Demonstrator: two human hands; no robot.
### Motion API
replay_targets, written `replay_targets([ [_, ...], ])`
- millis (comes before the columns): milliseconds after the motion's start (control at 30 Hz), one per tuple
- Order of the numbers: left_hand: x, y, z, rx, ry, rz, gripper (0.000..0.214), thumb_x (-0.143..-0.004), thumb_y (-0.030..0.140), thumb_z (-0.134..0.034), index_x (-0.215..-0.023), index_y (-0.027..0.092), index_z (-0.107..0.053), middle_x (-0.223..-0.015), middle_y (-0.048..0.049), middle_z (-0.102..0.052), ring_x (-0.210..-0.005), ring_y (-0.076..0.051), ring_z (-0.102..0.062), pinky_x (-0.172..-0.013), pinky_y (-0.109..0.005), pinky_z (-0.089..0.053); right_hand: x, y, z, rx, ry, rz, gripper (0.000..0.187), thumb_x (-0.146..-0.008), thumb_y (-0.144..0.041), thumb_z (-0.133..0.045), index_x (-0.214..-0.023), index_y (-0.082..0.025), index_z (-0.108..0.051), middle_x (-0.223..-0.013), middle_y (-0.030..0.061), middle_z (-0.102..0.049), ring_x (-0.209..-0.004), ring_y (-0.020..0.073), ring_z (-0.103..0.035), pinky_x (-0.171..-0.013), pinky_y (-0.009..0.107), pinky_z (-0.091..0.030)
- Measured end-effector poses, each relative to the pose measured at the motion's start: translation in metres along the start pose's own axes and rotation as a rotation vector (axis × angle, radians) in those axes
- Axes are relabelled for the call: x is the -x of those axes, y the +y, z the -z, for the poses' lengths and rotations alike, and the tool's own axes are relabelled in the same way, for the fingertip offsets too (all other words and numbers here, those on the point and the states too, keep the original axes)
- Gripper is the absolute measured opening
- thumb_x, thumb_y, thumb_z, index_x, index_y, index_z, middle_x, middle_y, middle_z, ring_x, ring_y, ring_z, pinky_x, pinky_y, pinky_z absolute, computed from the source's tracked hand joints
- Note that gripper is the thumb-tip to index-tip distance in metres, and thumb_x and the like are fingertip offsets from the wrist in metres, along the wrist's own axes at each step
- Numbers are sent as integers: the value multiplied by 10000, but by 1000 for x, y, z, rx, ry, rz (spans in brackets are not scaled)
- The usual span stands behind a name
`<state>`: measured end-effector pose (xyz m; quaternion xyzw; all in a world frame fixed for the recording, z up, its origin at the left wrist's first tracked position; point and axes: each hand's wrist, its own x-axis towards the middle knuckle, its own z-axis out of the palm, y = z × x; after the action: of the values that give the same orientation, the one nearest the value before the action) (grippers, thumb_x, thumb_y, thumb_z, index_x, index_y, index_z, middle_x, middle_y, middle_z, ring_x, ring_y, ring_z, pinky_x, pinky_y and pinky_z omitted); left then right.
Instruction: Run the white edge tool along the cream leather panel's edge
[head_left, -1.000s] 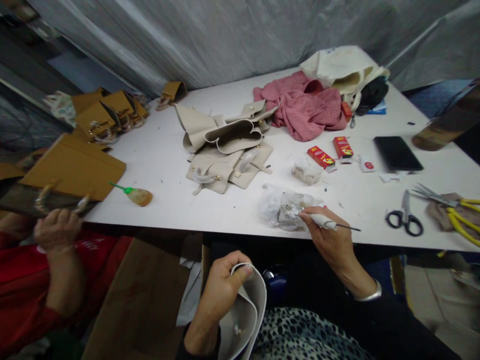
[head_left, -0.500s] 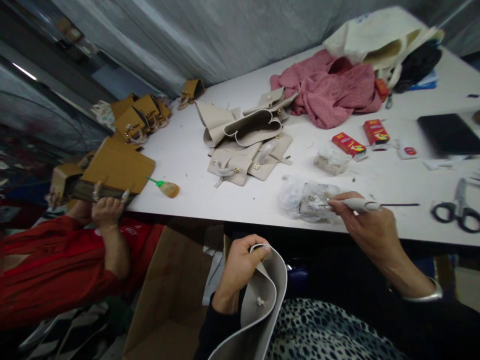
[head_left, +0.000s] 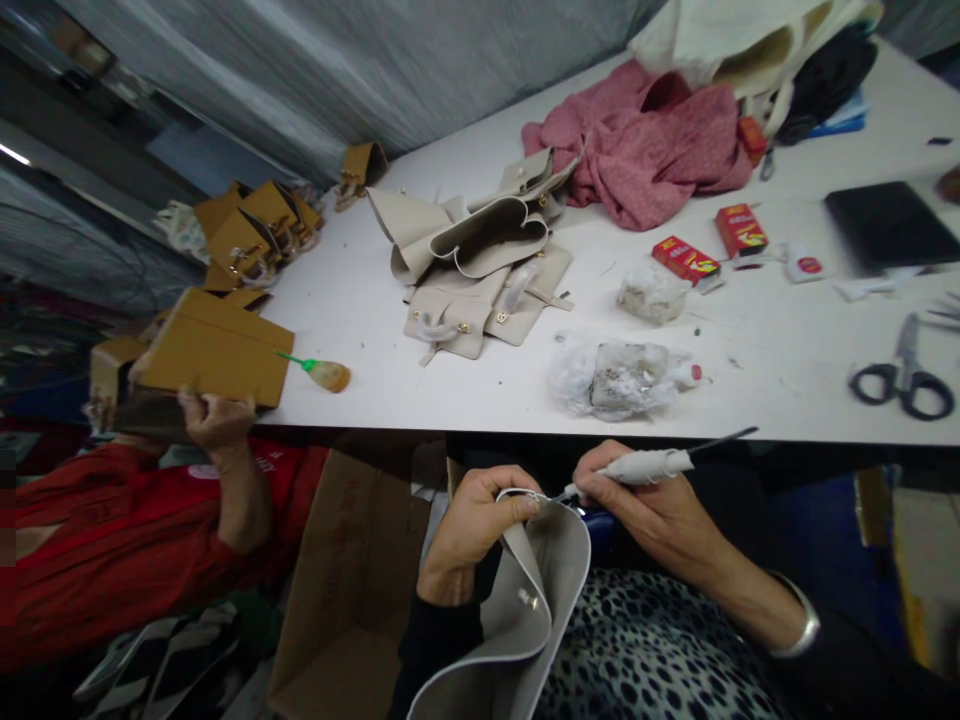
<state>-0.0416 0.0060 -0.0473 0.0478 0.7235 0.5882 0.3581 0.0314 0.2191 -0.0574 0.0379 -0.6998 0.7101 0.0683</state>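
My left hand pinches the upper edge of a beige handbag body, which hangs open over my lap with its stiff sides curving apart. Between the fingers of my right hand is a white-handled pen-like tool with a thin metal tip. That tip is at the bag's edge, close beside my left thumb; whether it touches is too fine to tell. A dark thin rod sticks out of the tool's rear end. Just beyond, on the table, lies a plastic-wrapped grey block.
Beige bags lie piled mid-table near a pink cloth. Scissors and red boxes are to the right. A green-tipped bottle lies left, near a co-worker's hand on a tan bag. A cardboard box stands below.
My right hand has brought the white-handled tool from the plastic-wrapped block down and left to the bag's edge. My left hand keeps its hold. The co-worker's tan bag has shifted slightly.
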Motion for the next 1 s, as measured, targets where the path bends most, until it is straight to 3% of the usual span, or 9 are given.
replay_targets([
  [500, 0, -6, -3, 40, -30, -42, 107, -730, 244, -783, -753, 146, -747, -755, -17, -642, -746, -157, -548, -717, -271, -393, -3, 10, -5, -8, -25, -35, 241, -1032, -412, -618, -920, -210, -686, -793, 1, -661, -718, 143, -627, -669, 246, -502],
  [667, -1, -11, -4, 53, 19, -63, 134, -753, 269, -769, -752, 142, -726, -722, -6, -612, -691, -139, -507, -662, -266, -361, -3, 8, -6, 37, -36, 4, 247, -1055, -391, -585, -920, -209, -681, -816, 9, -669, -739, 148, -634, -675, 258, -494],
  [733, -1, -14, -5, 89, 29, -64, 160, -739, 288, -780, -746, 139, -722, -709, -5, -606, -671, -135, -493, -644, -266, -351, -3, 5, -2, 126, -105, 78, 233, -1064, -367, -577, -927, -208, -678, -843, 15, -682, -756, 152, -631, -683, 273, -478],
  [900, -4, -20, -6, 190, 4, -65, 196, -690, 297, -820, -705, 132, -715, -669, -7, -602, -641, -130, -486, -628, -259, -351, -8, -7, 16, 533, -449, 481, 182, -1081, -283, -541, -965, -200, -654, -878, 30, -696, -787, 178, -599, -709, 342, -401],
  [1000, -6, -25, -8, 273, -11, -30, 245, -649, 323, -853, -685, 131, -704, -647, -3, -587, -601, -120, -464, -582, -252, -334, -6, -18, 23, 759, -609, 599, 261, -1098, -216, -440, -925, -198, -635, -889, 51, -685, -821, 205, -574, -699, 370, -346],
])
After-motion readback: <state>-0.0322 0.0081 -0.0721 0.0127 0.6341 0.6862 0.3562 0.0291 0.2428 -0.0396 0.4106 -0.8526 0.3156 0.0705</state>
